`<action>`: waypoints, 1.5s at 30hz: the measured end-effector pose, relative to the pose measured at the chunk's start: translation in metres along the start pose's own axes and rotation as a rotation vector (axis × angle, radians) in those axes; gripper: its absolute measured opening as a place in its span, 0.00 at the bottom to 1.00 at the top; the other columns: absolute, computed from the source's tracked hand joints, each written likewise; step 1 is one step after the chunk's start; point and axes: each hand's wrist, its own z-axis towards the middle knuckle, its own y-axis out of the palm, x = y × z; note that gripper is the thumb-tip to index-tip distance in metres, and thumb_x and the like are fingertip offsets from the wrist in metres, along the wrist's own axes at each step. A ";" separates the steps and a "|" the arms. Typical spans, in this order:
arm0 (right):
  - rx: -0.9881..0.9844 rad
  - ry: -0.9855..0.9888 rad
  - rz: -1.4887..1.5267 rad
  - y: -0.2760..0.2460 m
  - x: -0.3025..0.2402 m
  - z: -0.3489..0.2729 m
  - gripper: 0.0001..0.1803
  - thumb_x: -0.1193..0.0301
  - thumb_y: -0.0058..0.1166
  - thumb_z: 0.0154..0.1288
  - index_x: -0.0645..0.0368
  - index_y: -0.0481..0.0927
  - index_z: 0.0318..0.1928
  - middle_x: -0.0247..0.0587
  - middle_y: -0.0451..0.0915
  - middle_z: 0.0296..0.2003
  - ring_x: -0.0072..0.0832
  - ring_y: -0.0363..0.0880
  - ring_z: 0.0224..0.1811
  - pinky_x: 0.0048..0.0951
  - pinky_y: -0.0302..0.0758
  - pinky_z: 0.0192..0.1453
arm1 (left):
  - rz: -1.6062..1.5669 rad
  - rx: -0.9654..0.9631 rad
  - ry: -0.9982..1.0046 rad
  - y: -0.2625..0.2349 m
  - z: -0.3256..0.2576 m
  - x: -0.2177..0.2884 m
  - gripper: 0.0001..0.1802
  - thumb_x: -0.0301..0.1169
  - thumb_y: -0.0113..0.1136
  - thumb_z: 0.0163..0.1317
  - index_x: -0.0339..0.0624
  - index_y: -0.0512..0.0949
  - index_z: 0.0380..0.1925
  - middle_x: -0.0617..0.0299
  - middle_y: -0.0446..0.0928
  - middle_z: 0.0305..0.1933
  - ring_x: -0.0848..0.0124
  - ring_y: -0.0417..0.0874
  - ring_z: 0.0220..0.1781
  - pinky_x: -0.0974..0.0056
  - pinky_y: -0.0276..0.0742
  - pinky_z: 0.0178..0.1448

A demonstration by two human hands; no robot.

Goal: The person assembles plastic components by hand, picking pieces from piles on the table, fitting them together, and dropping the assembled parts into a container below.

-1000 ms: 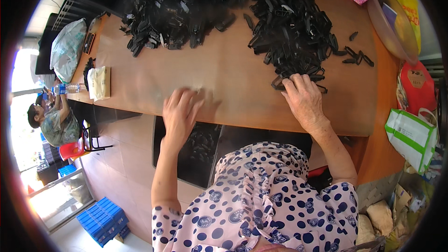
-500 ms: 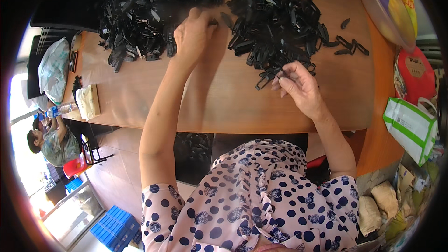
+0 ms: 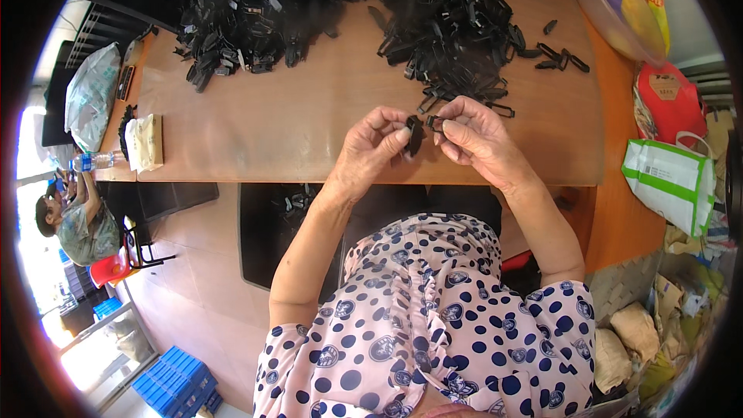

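Observation:
Above the table's near edge my two hands face each other, almost touching. My left hand (image 3: 379, 143) pinches a small elongated black plastic piece (image 3: 415, 135) between thumb and fingers. In my right hand (image 3: 476, 139) is a small black plastic frame (image 3: 436, 123), gripped at the fingertips; the fingers partly cover it. The two parts lie close together with a narrow gap between them. Just beyond my hands spreads a heap of black plastic frames (image 3: 457, 39). Farther left is another heap, of black plastic pieces (image 3: 248, 19).
A few loose black parts (image 3: 563, 58) lie on the wooden table (image 3: 255, 131) at the right. Beyond them stands a plastic basin (image 3: 619, 11). A white and green bag (image 3: 669, 182) is at the right. At the left are a paper packet (image 3: 145, 143), a bottle (image 3: 93, 161) and another person (image 3: 81, 224).
My left hand has come back from the left heap toward my body with a black piece. My right hand has drawn slightly left, away from the frame heap, and both hands now meet.

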 end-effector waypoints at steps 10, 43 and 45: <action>0.038 0.047 -0.032 0.017 0.013 -0.024 0.07 0.71 0.53 0.68 0.58 0.73 0.43 0.30 0.76 0.30 0.12 0.70 0.26 0.11 0.63 0.26 | 0.099 0.019 0.043 0.021 -0.033 -0.017 0.15 0.27 0.59 0.65 0.35 0.73 0.50 0.62 0.79 0.42 0.78 0.79 0.42 0.72 0.77 0.45; -0.112 0.445 0.205 0.011 0.030 -0.024 0.10 0.66 0.57 0.66 0.56 0.73 0.41 0.32 0.76 0.34 0.18 0.73 0.32 0.17 0.69 0.31 | 0.740 0.001 0.218 0.014 -0.047 -0.002 0.11 0.23 0.61 0.60 0.32 0.78 0.42 0.57 0.82 0.37 0.71 0.83 0.39 0.67 0.80 0.45; -0.111 0.441 0.364 0.010 0.034 -0.020 0.12 0.64 0.57 0.66 0.56 0.73 0.44 0.32 0.75 0.37 0.19 0.73 0.37 0.18 0.70 0.35 | 0.511 0.039 0.128 0.015 -0.045 -0.013 0.11 0.23 0.61 0.61 0.31 0.77 0.43 0.58 0.81 0.37 0.72 0.82 0.39 0.68 0.79 0.45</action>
